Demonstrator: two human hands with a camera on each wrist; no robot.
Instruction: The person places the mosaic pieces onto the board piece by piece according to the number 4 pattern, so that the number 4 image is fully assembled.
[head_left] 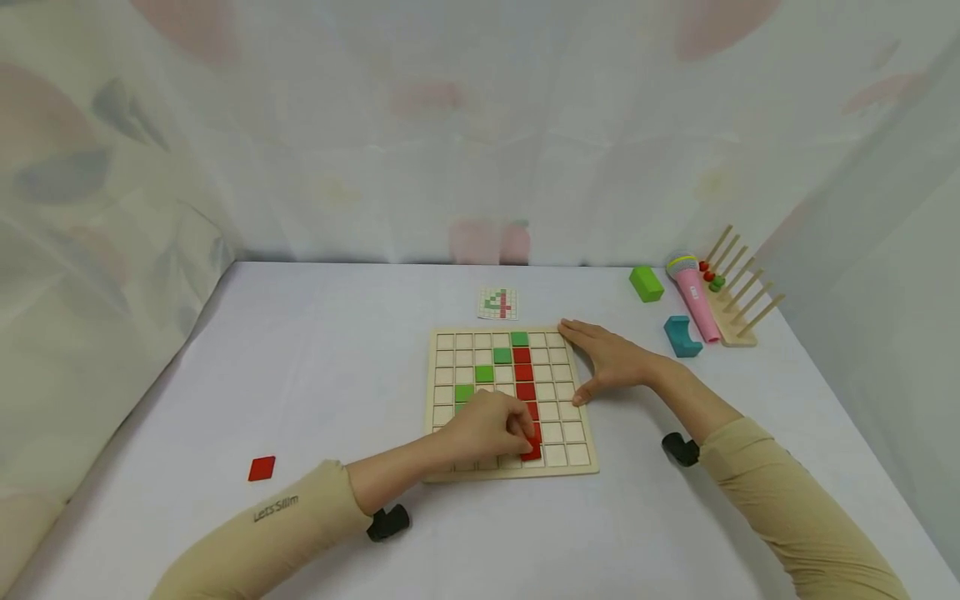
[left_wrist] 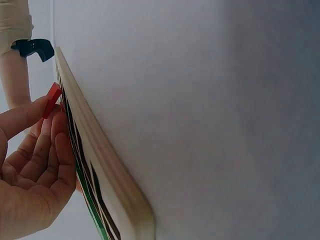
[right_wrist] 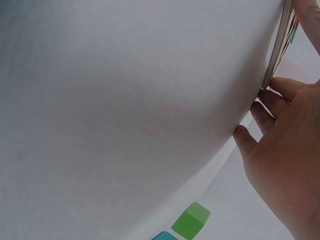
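A wooden grid board (head_left: pixel 588 454) lies on the table, its cells partly filled with square tiles. A column of red tiles (head_left: pixel 523 372) runs down it, and green tiles (head_left: pixel 483 373) step diagonally to the left. Between thumb and fingertips, my left hand (head_left: pixel 480 427) pinches a red tile (left_wrist: pixel 52 101) at the column's bottom end; in the left wrist view this tile is tilted against the board's surface. That hand hides some lower-left cells. Along the right edge of the board rests my right hand (head_left: pixel 613 360), fingers spread, touching the top right corner and side.
Behind the board lies a small pattern card (head_left: pixel 498 304). One loose red tile (head_left: pixel 262 468) is at the left. To the back right stand a green block (head_left: pixel 647 284), a teal curved block (head_left: pixel 682 337), a pink toy microphone (head_left: pixel 697 304) and a wooden peg rack (head_left: pixel 738 335) with beads.
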